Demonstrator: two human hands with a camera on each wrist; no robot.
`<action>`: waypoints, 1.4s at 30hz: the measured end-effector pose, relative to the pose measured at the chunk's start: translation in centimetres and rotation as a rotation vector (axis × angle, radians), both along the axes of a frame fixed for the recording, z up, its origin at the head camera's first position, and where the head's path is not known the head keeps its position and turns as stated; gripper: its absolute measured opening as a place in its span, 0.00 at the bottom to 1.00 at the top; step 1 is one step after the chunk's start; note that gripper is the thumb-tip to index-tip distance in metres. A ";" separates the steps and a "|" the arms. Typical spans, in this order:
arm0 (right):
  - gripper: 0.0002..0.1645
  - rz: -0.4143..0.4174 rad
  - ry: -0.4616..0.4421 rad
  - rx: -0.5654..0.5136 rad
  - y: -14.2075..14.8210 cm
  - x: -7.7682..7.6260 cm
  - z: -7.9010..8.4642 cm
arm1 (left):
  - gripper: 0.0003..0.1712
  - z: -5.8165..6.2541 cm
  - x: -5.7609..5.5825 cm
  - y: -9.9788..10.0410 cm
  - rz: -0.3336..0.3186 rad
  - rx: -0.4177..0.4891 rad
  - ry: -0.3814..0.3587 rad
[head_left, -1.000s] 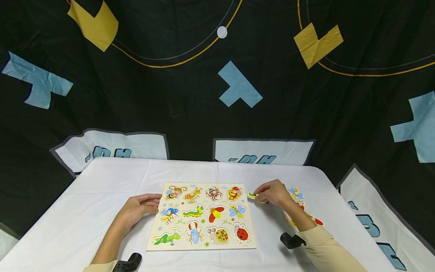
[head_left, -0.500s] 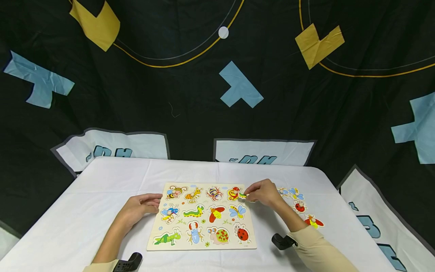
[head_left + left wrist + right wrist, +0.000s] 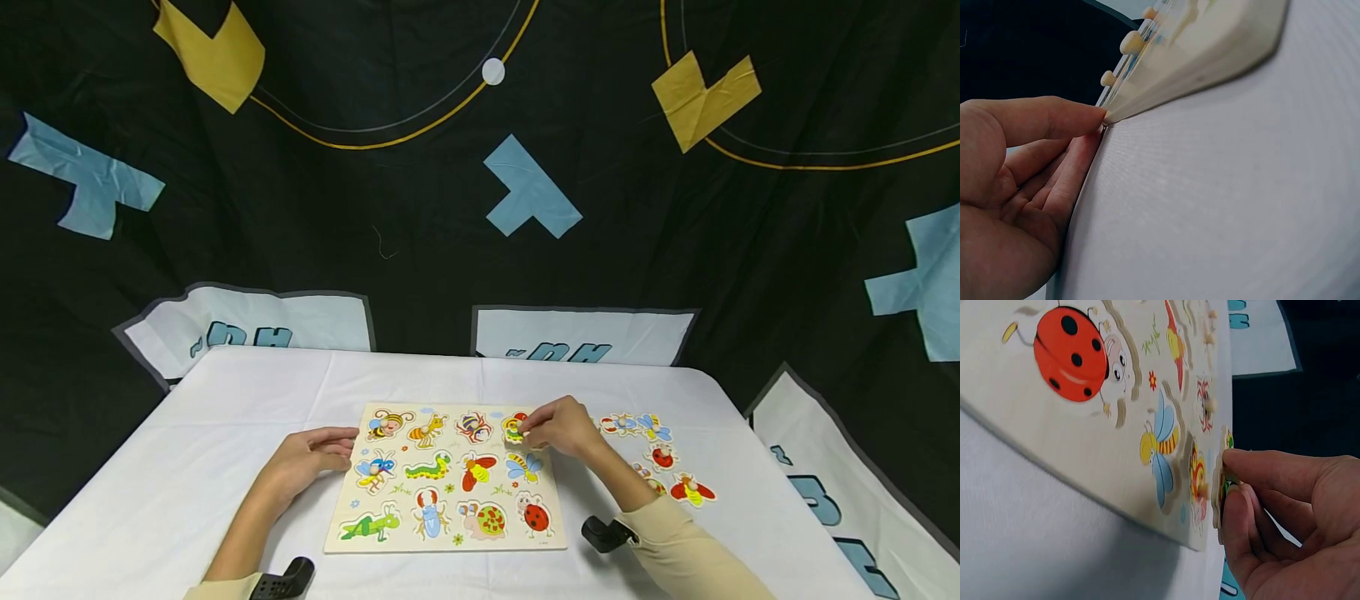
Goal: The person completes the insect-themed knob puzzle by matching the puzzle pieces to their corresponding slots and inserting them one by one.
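My right hand point(image 3: 561, 427) is over the top right of a wooden insect puzzle board point(image 3: 401, 492). Thumb and fingers pinch a flat green caterpillar puzzle piece point(image 3: 1219, 494), held on edge in the right wrist view; the fingers cover much of it. It overlaps the red and yellow insect point(image 3: 1197, 472) in the board's corner. Below that lies the board's blue-winged bee picture point(image 3: 523, 467). My left hand point(image 3: 303, 458) lies at the board's left edge with fairly straight fingers. Its fingertips touch that edge in the left wrist view point(image 3: 1100, 117).
Right of the board lie several loose pieces: a stag beetle point(image 3: 618, 424), a blue-winged bee point(image 3: 654, 427), a ladybird point(image 3: 662, 456), a partly covered snail point(image 3: 649, 480) and a red-winged insect point(image 3: 693, 490). Wooden knobs point(image 3: 1132, 42) stand up from some board pictures. A white cloth point(image 3: 262, 392) covers the table.
My right hand has carried the caterpillar piece left from the table beside the board to over its top right picture, uncovering the loose pieces. The left hand stays at the edge.
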State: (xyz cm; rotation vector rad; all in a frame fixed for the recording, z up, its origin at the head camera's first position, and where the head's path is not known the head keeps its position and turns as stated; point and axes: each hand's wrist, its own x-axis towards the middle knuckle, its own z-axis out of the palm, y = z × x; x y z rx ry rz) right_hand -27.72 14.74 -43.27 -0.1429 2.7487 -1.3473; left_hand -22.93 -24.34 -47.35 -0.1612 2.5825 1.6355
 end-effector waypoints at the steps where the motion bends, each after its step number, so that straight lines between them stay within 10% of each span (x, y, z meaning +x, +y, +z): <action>1: 0.06 0.001 0.002 0.006 -0.2 0.0 0.0 | 0.34 0.1 0.0 0.0 0.005 0.000 -0.005; 42: 0.06 0.207 -0.027 -0.052 -9.4 1.3 -0.9 | 0.35 0.1 0.0 -0.1 -0.016 0.008 -0.005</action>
